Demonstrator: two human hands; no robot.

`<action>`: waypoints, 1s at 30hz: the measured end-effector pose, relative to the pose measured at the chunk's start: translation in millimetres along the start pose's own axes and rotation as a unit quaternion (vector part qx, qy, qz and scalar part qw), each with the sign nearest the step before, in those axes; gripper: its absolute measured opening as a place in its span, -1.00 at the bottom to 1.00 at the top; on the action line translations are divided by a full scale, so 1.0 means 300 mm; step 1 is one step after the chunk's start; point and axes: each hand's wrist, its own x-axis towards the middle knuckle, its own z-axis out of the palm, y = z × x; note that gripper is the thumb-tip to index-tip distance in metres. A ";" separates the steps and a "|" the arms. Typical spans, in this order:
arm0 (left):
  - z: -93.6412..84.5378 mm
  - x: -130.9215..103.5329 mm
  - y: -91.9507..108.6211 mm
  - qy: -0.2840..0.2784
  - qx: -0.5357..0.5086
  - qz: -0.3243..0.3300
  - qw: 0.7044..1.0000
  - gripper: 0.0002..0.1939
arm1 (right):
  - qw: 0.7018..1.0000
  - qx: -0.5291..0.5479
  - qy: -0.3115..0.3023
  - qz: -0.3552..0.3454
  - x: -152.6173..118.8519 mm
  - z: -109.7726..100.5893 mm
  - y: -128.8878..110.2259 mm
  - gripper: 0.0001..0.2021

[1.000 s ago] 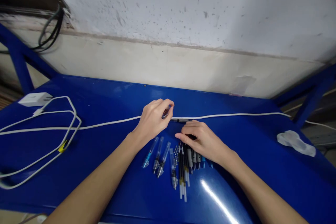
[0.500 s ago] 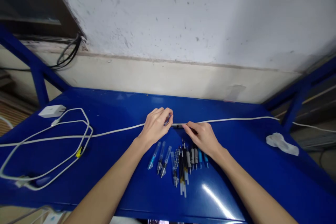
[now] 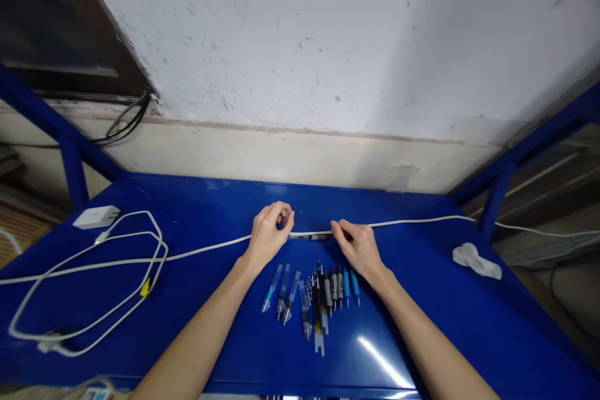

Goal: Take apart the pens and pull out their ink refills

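I've got both hands up at the white cable (image 3: 412, 222) that runs across the blue counter (image 3: 210, 200). My left hand (image 3: 268, 234) is curled closed, fingertips pinched together near the cable; what it grips is too small to tell. My right hand (image 3: 357, 244) is closed in a pinch on the right end of a thin dark pen part (image 3: 315, 236), which lies level, along the cable and touching it, between the two hands. Just below the hands sits a row of pen parts (image 3: 314, 294): clear barrels on the left, black refills in the middle, grey and blue pieces on the right, all well clear of my fingers. Far left: a white charger block (image 3: 96, 217) and looped white cord (image 3: 117, 275) with a yellow tag. Far right: a crumpled white wad (image 3: 475, 260) near the counter edge. The cable itself is the only thing crowding the grip zone.
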 end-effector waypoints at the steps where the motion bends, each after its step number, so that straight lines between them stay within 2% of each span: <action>1: 0.001 0.000 0.000 0.000 -0.001 0.002 1.000 -0.92 | 1.000 0.003 0.009 0.001 -0.002 0.000 0.001 -0.53; 9: 0.007 0.004 -0.004 0.007 -0.007 0.020 1.000 -0.91 | 0.999 -0.013 0.018 -0.049 -0.004 0.021 0.006 -0.54; 14: 0.012 0.000 -0.005 0.007 -0.011 0.010 1.000 -0.90 | 0.999 -0.021 0.022 -0.028 0.004 0.028 0.033 -0.54; 18: 0.011 0.007 -0.010 0.020 -0.057 -0.047 0.997 -0.86 | 0.999 -0.029 0.028 -0.014 0.013 0.026 0.055 -0.54; 22: -0.045 0.000 -0.019 0.082 -0.124 -0.155 0.977 -0.76 | 0.999 -0.035 0.027 -0.012 0.020 0.018 0.058 -0.54; 24: -0.092 -0.030 -0.027 0.048 -0.124 -0.183 0.974 -0.71 | 0.999 -0.038 0.023 -0.012 0.022 0.016 0.054 -0.54; 28: -0.174 -0.136 -0.023 -0.113 -0.070 -0.194 0.972 -0.65 | 0.999 -0.037 -0.007 -0.034 0.025 0.017 0.047 -0.61; 30: -0.192 -0.185 0.001 -0.149 -0.023 -0.184 0.971 -0.65 | 0.998 -0.031 -0.021 -0.050 0.027 0.018 0.044 -0.70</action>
